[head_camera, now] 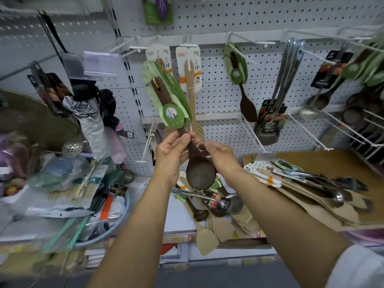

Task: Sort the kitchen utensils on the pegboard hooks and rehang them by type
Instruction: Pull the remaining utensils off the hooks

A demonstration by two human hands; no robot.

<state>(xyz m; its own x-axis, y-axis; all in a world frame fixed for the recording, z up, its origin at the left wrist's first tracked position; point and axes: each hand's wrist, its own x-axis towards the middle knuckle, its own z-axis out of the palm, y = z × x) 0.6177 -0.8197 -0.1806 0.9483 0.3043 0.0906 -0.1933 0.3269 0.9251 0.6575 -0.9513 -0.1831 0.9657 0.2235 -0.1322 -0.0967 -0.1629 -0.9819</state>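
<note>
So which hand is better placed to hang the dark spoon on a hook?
Probably the left hand: it grips the dark wooden spoon by the handle below its green card. The right hand only touches near the bowl.

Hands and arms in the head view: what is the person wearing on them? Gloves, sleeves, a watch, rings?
Both hands are bare, without gloves: the left hand and the right hand. Both forearms are uncovered, with no watch or band showing on either wrist. The edge of a light, whitish sleeve shows high on the right arm. Rings cannot be told for sure.
</note>
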